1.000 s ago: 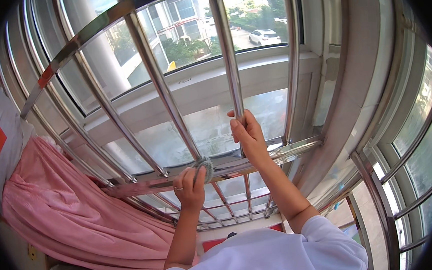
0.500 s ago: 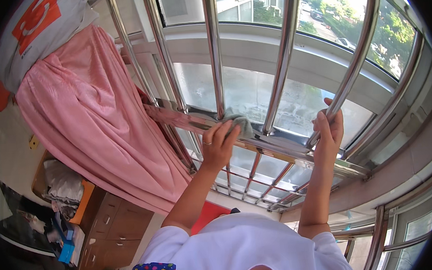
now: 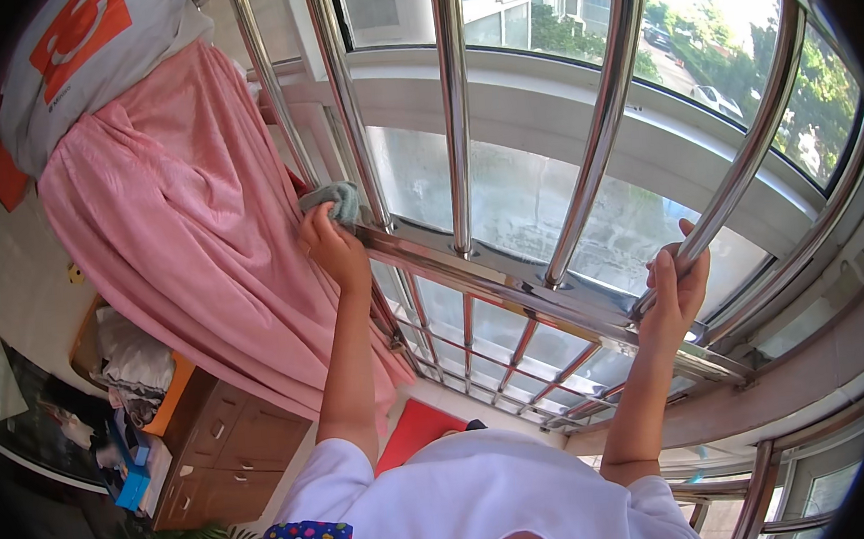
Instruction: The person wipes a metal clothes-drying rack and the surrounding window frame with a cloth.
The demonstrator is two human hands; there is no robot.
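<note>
My left hand (image 3: 332, 244) presses a grey-green cloth (image 3: 335, 200) against the left end of the horizontal steel rail (image 3: 514, 289) of a window grille. My right hand (image 3: 676, 287) is closed around a slanted vertical steel bar (image 3: 745, 162) where that bar meets the rail, at the right. Both arms reach up from my white shirt at the lower edge. Several polished vertical bars rise from the rail, with window glass and a white sill behind them.
A pink curtain (image 3: 186, 257) hangs at the left under a grey cloth with an orange patch (image 3: 86, 48). Below left stand a wooden drawer cabinet (image 3: 234, 449) with folded laundry on it, a plant and a red mat (image 3: 415, 431). Lower grille bars run under the rail.
My left hand has slid the cloth leftwards along the rail, toward the curtain. My right hand keeps its grip on the bar. The view has swung left and tilted.
</note>
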